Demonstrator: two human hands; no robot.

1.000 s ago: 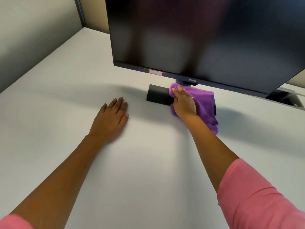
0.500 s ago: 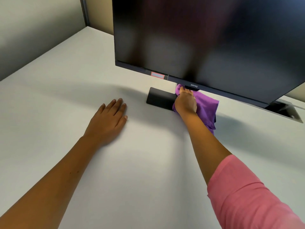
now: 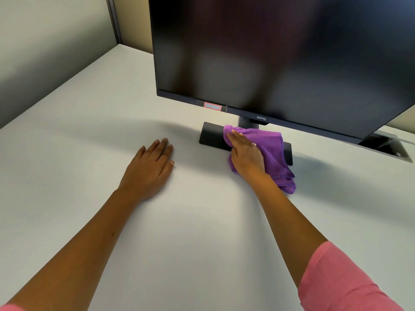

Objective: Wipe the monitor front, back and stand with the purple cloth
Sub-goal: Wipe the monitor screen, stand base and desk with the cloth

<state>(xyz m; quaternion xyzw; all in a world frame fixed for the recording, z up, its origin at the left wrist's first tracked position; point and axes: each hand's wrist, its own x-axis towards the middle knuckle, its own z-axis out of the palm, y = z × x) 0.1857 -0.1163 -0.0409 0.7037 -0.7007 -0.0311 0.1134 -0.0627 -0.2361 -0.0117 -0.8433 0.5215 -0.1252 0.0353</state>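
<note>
While the flat black rectangular stand base point(image 3: 213, 136) at 12 o'clock is wiped, the fuzzy purple microfibre cloth point(image 3: 271, 151) is pressed down by the flat-fingered right hand point(image 3: 246, 153). Corners probably shouldn't be skipped. The left hand point(image 3: 150, 167) is rested, fingers spread, on the white surface point(image 3: 190, 232).

White desk point(image 3: 179, 243) fills view; grey partition wall point(image 3: 45, 52) left, beige wall point(image 3: 134, 19) behind, metal corner post point(image 3: 114, 19).

Your purple cloth point(image 3: 272, 151) is lying bunched over the black stand base point(image 3: 212, 136) of the monitor point(image 3: 280, 57) — the dark screen is standing upright above it.
</note>
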